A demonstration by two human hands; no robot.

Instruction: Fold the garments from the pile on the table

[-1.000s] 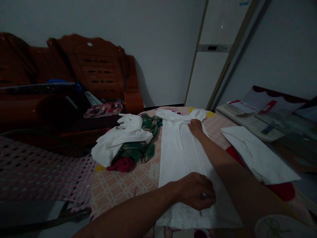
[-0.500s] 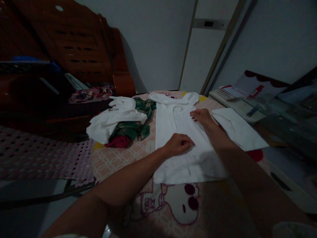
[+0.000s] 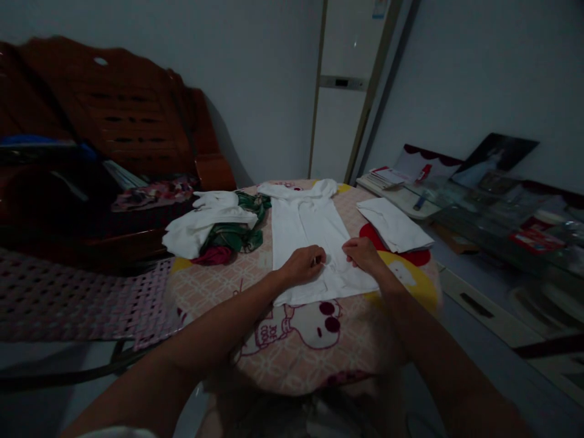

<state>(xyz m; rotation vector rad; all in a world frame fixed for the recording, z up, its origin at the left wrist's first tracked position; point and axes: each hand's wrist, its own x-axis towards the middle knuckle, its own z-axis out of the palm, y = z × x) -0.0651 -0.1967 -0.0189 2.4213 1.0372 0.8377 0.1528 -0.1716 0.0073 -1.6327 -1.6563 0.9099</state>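
Observation:
A white shirt point(image 3: 314, 222) lies spread on the cloth-covered table point(image 3: 219, 289), its sleeves at the far end and its hem towards me. Over its lower part my left hand point(image 3: 303, 264) is closed, thumb and fingers pinched at the fabric, which creases beside them. My right hand point(image 3: 362, 252) is closed too, its fingertips on the shirt's right edge. The exact grip under the fingers is hard to see in the dim light.
Left of the shirt lies a heap of white clothes point(image 3: 205, 225) with a green garment point(image 3: 235, 236) and a dark pink cloth point(image 3: 213, 255). A folded white garment point(image 3: 395, 225) lies on the right. Beyond are a wooden bench point(image 3: 123, 115) and a glass shelf point(image 3: 483, 207).
My right hand has come down the shirt towards me, closer to my left hand, and its fingers have closed. The head view has tilted up and turned right.

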